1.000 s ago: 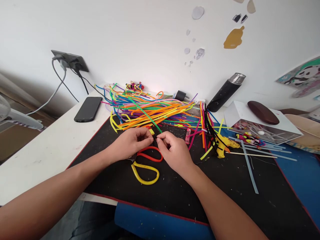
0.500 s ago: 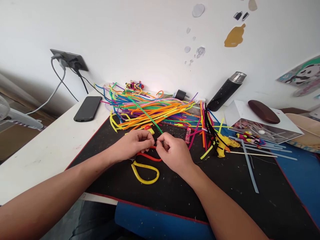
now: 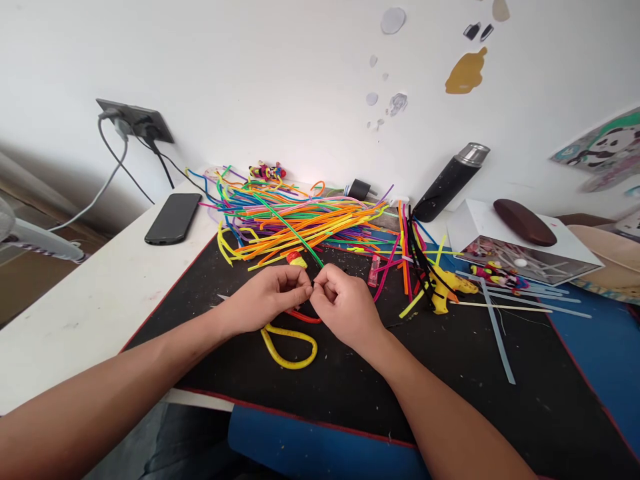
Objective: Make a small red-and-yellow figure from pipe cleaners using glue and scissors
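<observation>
My left hand point(image 3: 280, 293) and my right hand point(image 3: 345, 297) meet over the black mat point(image 3: 350, 400), both with fingers pinched. Their fingertips nearly touch around something small and dark that I cannot make out. Below them lie scissors point(image 3: 314, 350) with one yellow and one red handle loop, the red one partly covered by the hands; a blade tip shows left of my left wrist. A small red and yellow piece point(image 3: 297, 259) sits just beyond my left fingers. One green pipe cleaner point(image 3: 290, 229) slants from the pile to behind my right hand.
A heap of colourful pipe cleaners point(image 3: 300, 220) spreads along the back. At left is a phone point(image 3: 174, 219). Toward the right are a yellow glue gun point(image 3: 443, 293), glue sticks point(image 3: 497, 333), a black thermos point(image 3: 447, 187) and a white box point(image 3: 465, 230) with a brown case point(image 3: 525, 222).
The view has shifted slightly. My left hand has moved a little over the red scissor handle, hiding more of it, and the fingertips have come closer together.
</observation>
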{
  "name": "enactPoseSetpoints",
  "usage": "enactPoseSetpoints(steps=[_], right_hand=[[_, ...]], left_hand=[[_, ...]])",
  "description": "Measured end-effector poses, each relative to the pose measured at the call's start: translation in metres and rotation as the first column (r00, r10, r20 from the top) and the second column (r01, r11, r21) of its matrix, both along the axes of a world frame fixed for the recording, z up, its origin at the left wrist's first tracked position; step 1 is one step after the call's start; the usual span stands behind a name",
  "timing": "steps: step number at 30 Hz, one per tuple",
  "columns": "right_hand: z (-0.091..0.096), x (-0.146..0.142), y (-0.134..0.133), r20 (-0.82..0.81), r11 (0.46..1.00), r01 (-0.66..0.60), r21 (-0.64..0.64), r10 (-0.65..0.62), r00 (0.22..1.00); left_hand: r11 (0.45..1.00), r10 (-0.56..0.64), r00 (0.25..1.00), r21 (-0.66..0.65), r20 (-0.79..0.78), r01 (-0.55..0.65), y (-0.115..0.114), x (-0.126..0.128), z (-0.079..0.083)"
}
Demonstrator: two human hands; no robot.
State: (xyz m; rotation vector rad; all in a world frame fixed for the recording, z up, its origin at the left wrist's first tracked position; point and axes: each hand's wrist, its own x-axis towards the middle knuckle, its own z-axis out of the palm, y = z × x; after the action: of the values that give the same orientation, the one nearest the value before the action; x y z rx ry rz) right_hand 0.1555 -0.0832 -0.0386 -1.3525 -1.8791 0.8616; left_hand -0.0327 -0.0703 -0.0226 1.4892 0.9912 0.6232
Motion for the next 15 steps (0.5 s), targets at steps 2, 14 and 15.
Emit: enactPoseSetpoints(steps=[2,14,15], right_hand=[[-0.0008,-0.0002,0.0002,-0.009,1.000,0.005,-0.006,-0.006,1.000],[-0.0022,0.0058,0.0062,-0.213,0.982,-0.020,-0.188,-0.020,0.977],[-0.0028,0.0057,0.0062,-0.231,0.978,-0.038,-0.205,-0.011,0.973]], left_hand=[[0.999,0.005,1.000,0.042,-0.016,-0.004,-0.0002,-0.0010,-0.0037],[0.970,0.073,0.992,0.222,0.107,-0.095,0.0071,-0.0083,-0.0114],[0.939,0.063,0.996,0.335,0.065,-0.081,0.0076,-0.0096,-0.0113]])
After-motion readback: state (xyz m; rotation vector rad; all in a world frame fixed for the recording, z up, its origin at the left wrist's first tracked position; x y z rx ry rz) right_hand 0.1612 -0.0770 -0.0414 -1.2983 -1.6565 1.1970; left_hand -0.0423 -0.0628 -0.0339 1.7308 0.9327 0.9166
